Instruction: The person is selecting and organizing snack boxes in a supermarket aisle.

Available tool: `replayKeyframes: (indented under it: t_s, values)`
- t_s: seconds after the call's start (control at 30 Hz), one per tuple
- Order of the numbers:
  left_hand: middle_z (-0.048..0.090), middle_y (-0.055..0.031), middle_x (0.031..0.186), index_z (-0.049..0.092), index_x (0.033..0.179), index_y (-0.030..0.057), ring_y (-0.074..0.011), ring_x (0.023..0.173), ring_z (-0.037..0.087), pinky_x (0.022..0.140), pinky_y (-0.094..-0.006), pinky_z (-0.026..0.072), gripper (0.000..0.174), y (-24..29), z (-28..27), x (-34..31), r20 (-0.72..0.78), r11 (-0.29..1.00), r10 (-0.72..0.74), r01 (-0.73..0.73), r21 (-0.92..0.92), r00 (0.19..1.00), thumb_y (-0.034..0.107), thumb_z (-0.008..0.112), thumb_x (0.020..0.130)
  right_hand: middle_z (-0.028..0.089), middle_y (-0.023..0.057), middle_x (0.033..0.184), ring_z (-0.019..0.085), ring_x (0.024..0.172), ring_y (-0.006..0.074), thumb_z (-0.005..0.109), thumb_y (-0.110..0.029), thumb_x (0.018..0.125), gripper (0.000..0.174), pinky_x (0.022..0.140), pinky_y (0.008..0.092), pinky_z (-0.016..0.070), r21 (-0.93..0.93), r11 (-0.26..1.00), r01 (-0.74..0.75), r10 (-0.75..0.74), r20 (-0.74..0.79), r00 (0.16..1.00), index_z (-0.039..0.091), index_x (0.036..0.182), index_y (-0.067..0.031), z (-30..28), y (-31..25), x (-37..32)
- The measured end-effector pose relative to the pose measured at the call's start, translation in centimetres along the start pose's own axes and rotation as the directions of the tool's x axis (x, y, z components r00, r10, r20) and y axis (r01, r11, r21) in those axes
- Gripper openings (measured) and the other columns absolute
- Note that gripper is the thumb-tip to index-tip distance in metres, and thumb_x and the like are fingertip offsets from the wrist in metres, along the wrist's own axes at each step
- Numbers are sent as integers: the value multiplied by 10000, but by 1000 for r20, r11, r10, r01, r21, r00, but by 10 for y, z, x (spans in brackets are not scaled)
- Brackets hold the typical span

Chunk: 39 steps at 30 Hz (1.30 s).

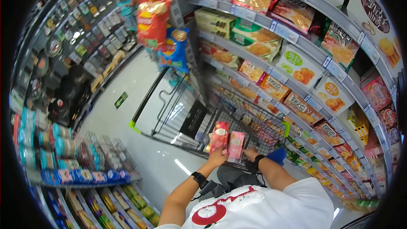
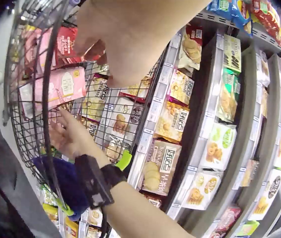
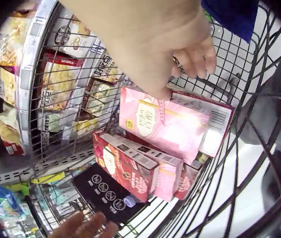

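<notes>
Inside a wire shopping cart (image 1: 271, 121) lie several boxes. In the head view, my left hand (image 1: 218, 157) is at the lower edge of a red box (image 1: 219, 133). The right wrist view shows the left hand's loosely bent fingers (image 3: 88, 225) near the red box (image 3: 125, 168). My right hand (image 1: 251, 153) is beside a pink box (image 1: 235, 144). Its thumb is right at the edge of the pink box (image 3: 163, 124), with the other fingers (image 3: 195, 59) loosely bent and nothing between them. Another pink box (image 3: 168, 176) stands behind the red one.
Shelves of bagged and boxed biscuits (image 1: 296, 65) run close along the cart's right side. Chip bags (image 1: 153, 23) hang at the shelf end. Left of the cart is a low display (image 1: 85, 178) of packaged goods. A blue cloth-like item (image 1: 276, 156) hangs at the cart's near right corner.
</notes>
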<state>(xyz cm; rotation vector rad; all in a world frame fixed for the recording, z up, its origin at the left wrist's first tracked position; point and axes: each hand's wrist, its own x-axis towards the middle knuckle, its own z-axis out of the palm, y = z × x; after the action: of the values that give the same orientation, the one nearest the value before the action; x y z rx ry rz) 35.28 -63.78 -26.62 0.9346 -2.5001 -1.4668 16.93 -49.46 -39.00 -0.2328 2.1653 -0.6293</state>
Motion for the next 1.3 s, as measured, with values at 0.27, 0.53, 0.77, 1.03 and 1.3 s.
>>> replayKeyframes:
  t_s: [0.27, 0.53, 0.77, 1.03, 1.3]
  values:
    - [567, -111, 788, 412, 1240, -96, -153, 603, 555, 458, -312, 427, 645, -70, 84, 95, 321, 949, -272, 308, -67, 907, 274, 659, 773, 606, 132, 667, 584, 574, 237, 616, -275, 740, 293, 522, 371, 482, 203, 968, -147, 103, 213, 972, 619, 701, 16, -2, 3, -6]
    - [527, -270, 1151, 99, 1385, -64, -313, 988, 589, 788, -360, 498, 998, -83, 110, 108, 515, 772, -536, 635, -23, 669, 403, 668, 711, 591, 32, 771, 568, 718, 184, 627, -310, 774, 280, 604, 332, 484, 414, 883, -224, 150, 204, 968, 610, 937, -82, 14, 3, -8]
    - [580, -164, 952, 199, 1320, 2, -246, 716, 596, 567, -375, 493, 816, -58, 89, 116, 550, 620, -652, 785, -10, 522, 328, 668, 737, 654, 139, 878, 622, 819, 254, 644, -366, 755, 377, 706, 343, 493, 187, 968, -167, 167, 13, 986, 636, 968, -56, 35, 5, 6]
    - [587, -131, 824, 466, 1125, 34, -212, 586, 571, 453, -339, 431, 438, -73, 86, 127, 605, 693, -484, 699, -177, 632, 301, 588, 800, 647, 195, 969, 630, 887, 327, 651, -360, 710, 451, 753, 380, 503, 328, 925, -192, 261, -183, 948, 614, 1025, -40, 44, -15, -17]
    - [505, -49, 660, 538, 837, 50, -156, 558, 506, 506, -285, 430, 141, -111, 108, 113, 846, 201, -380, 926, -319, 374, 178, 585, 800, 654, 218, 872, 644, 833, 351, 610, -400, 721, 419, 720, 426, 519, 108, 951, -289, 307, -265, 914, 653, 885, -17, 37, -40, -37]
